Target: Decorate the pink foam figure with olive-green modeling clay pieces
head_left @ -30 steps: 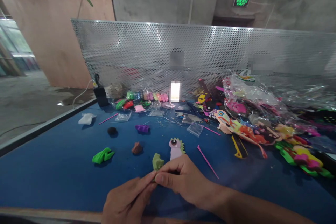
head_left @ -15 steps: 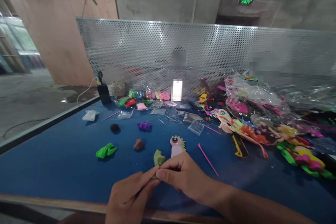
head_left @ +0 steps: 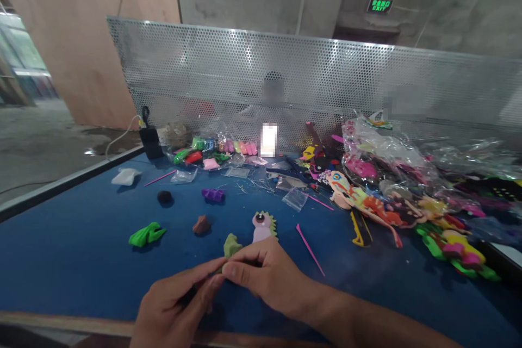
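Note:
My left hand (head_left: 179, 299) and my right hand (head_left: 271, 277) meet fingertip to fingertip above the front of the blue table. Both are closed in a pinch on a small bit of olive-green modelling clay (head_left: 221, 270), mostly hidden by the fingers. Just behind the fingertips shows a larger olive-green clay lump (head_left: 231, 244). A pale purple clay figure (head_left: 261, 227) with one big eye and yellow-green spikes lies beyond my right hand, which covers its lower part. A pink modelling stick (head_left: 310, 250) lies to the right of that hand.
Bright green (head_left: 147, 234), brown (head_left: 201, 224), black (head_left: 165, 198) and purple clay (head_left: 212, 194) lie across the blue table (head_left: 81, 266). A yellow-black utility knife (head_left: 360, 229) rests at right, by piled clay figures and plastic bags (head_left: 391, 147). A perforated metal panel (head_left: 228, 70) stands behind.
The whole view has shifted, so table things appear farther left. My hands keep pinching together, and less of the green bit shows between the fingertips.

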{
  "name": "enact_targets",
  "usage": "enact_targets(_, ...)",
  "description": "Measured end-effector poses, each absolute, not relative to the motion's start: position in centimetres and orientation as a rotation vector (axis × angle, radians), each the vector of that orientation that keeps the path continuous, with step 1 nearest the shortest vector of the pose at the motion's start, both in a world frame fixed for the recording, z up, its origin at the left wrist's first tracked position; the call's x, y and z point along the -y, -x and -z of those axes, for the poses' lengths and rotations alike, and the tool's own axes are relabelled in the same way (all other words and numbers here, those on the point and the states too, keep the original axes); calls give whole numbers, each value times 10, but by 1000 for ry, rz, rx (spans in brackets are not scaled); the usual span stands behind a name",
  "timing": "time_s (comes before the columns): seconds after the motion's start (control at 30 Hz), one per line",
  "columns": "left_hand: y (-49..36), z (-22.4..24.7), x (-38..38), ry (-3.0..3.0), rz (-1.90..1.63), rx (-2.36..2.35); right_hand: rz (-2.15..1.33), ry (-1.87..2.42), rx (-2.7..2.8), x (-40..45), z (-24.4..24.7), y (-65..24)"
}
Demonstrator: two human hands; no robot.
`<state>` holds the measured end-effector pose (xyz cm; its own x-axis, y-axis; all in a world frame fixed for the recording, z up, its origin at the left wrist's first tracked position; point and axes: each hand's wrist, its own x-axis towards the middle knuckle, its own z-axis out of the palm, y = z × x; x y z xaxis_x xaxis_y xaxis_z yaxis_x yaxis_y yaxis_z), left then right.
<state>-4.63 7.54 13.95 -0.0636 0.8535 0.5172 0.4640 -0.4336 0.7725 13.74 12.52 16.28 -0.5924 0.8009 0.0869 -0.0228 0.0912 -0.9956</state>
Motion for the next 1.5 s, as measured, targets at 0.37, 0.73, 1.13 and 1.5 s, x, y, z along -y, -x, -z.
enact_targets(0.37, 47, -136, -73, -1725, -1465, -1497, -1579, 698, 1667, -124, -164, -135)
enact_targets(0.73, 44, -139, -73, -1688, -1508, -1468, -1222, 791, 1834, -121, -164, -140)
enact_targets(1.13, 43, -139, -73, -1632, -1504, -1300, -1272, 797, 1851, -124, -169, -141)
enact_targets(1.5, 39, -140, -74, -1694, -1606, -1298, -1602, 832, 1686, -123, -165, -142)
